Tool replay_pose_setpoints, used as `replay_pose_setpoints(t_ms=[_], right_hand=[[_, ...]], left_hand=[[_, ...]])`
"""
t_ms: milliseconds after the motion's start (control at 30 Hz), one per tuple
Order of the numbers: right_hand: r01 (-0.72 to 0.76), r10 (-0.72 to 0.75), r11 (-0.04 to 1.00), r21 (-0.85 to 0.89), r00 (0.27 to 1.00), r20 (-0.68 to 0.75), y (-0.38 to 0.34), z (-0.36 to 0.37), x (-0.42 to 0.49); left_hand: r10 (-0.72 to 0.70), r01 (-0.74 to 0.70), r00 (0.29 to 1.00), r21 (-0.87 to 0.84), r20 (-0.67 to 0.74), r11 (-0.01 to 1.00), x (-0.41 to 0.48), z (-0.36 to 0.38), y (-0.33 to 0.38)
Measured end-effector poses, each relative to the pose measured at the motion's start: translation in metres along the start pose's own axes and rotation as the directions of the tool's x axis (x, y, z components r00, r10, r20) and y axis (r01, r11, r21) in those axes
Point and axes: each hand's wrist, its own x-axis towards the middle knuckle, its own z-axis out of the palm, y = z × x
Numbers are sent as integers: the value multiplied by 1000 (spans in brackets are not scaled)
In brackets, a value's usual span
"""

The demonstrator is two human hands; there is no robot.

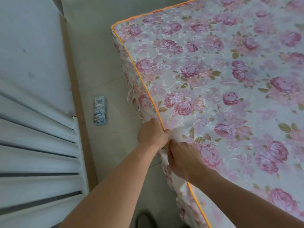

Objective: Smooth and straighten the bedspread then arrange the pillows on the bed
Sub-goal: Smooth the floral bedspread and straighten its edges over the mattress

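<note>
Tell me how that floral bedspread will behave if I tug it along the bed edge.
Probably floppy: the bedspread bunches into folds where the left hand and right hand grip it by the orange piping. Likely light: its skirt hangs in loose ruffles.

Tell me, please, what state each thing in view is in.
bedspread: flat on top, bunched at the side edge.
left grip: curled round the bedspread's side edge.
right grip: curled round the same edge, right beside the left.
packet: lying flat on the floor.
</note>
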Motion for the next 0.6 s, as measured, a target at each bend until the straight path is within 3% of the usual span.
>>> replay_pose_setpoints(t_ms=[200,267,433,600], right_hand=[[-54,54,999,5,998,23,1,-10,16],[-92,94,995,45,995,-46,-3,-19,35],[-180,196,977,114,968,-154,-21,-36,85],[-250,260,965,83,952,-159,-33,-35,106]], left_hand=[[-26,41,991,-112,130,993,14,-12,0],[-30,40,997,-164,67,986,34,-26,0],[-22,13,996,-106,-85,994,90,-63,6],[-66,68,996,-17,62,998,111,-80,12]])
